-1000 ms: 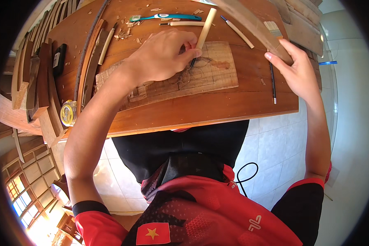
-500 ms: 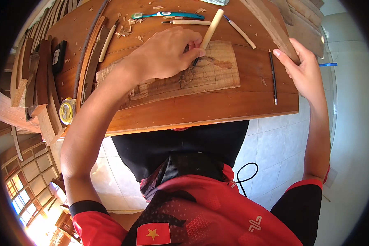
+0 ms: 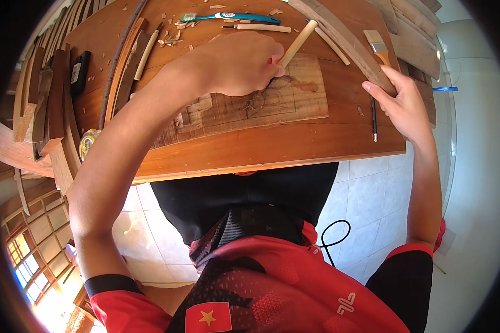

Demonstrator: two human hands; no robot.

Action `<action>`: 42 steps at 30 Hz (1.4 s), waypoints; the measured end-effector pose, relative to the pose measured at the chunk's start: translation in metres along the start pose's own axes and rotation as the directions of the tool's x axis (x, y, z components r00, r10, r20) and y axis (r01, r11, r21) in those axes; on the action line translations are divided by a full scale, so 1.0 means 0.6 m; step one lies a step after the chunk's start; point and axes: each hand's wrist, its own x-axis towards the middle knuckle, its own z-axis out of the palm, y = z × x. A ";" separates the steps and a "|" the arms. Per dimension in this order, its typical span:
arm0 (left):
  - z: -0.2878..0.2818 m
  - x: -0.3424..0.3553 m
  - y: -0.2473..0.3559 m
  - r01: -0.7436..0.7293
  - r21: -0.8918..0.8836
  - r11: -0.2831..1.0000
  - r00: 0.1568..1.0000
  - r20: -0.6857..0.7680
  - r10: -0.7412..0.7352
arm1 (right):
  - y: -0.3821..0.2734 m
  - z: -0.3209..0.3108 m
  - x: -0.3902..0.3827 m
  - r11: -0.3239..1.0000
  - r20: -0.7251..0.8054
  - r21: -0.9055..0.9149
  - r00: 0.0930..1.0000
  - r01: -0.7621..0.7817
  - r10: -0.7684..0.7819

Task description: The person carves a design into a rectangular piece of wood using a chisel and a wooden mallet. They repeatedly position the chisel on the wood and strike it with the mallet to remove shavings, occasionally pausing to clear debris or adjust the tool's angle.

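Note:
My left hand (image 3: 241,62) is closed around a carving chisel (image 3: 300,43) with a pale round wooden handle. The handle leans up to the right, and the chisel's tip is hidden by my fingers. Beneath it lies a flat wooden board (image 3: 303,105) with dark drawn lines and carved marks. On the right, my right hand (image 3: 400,102) grips the near end of a long brown wooden bar (image 3: 344,39). The bar slants up and left, its side close to the top of the chisel handle. Beside my right hand is a dark pencil (image 3: 374,125).
Behind the board lie a teal toothbrush (image 3: 244,18) and two more pale-handled carving tools (image 3: 264,28) (image 3: 333,47). A paintbrush (image 3: 376,44) rests beyond my right hand. At left are another carving tool (image 3: 147,55), a tape measure (image 3: 87,144) and stacked wood strips (image 3: 55,105).
My right hand has swung the wooden bar leftward toward the chisel handle, uncovering the paintbrush. My left hand has shifted slightly right and away, with the chisel leaning more to the right.

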 end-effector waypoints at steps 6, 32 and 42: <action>-0.025 0.019 0.034 0.057 0.167 0.984 0.975 0.203 -0.091 | 0.010 0.016 -0.011 0.998 0.030 0.033 0.998 -0.059 0.058; -0.030 0.014 0.043 0.064 0.179 0.982 0.970 0.222 -0.103 | 0.018 0.023 -0.024 0.986 -0.044 0.104 0.990 -0.128 0.133; -0.038 -0.005 0.022 0.018 0.085 0.996 0.991 0.128 -0.029 | 0.012 0.037 -0.051 0.971 -0.074 0.170 0.980 -0.168 0.182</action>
